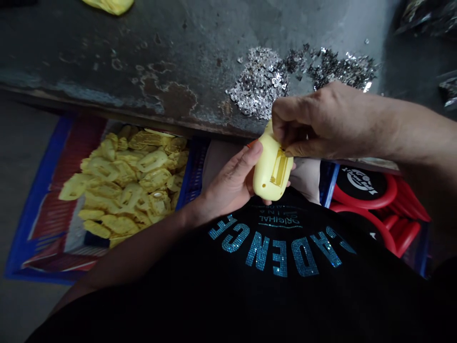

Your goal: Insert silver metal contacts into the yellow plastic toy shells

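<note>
The left hand [228, 183] cradles a yellow plastic case [271, 169] just below the near edge of the tabletop [143, 62], its fingers wrapped round it; the right hand [317, 121] pinches the case's top, fingers clamped, beside silver sequins [259, 83].

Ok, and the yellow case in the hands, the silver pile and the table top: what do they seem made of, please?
The yellow case looks like moulded plastic, smooth with a soft sheen. The silver pile seems to be tiny metallic-finish sequins, glittering; their exact material is hard to tell. The table top looks like dark painted metal, worn, with rust-brown patches.
</note>
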Demonstrator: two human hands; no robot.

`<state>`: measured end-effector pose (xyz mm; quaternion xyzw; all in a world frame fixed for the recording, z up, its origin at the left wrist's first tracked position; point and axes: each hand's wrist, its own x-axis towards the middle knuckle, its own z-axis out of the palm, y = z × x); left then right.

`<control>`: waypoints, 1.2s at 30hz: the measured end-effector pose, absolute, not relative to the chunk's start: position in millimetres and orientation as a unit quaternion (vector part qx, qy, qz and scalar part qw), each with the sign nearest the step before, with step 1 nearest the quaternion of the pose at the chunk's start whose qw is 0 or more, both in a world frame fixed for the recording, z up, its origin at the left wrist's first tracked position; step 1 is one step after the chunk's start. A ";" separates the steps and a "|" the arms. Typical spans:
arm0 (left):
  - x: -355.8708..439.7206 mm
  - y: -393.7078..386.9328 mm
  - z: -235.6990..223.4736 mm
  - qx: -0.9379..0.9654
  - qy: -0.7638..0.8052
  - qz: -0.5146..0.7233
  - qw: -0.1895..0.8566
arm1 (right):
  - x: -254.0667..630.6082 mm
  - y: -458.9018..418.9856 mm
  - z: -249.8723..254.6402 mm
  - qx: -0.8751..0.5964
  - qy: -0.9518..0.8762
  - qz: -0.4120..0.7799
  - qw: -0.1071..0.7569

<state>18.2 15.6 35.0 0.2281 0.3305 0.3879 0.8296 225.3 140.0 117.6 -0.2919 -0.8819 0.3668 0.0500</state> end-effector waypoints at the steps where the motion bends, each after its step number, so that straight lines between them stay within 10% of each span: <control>1: 18.2 15.8 35.1 0.230 0.331 0.385 0.830 | 224.8 138.7 121.5 -0.283 -0.890 0.355 0.051; 36: 13.2 14.1 22.3 0.182 0.378 0.415 0.807 | 231.7 94.7 102.4 -0.384 -0.881 0.264 0.076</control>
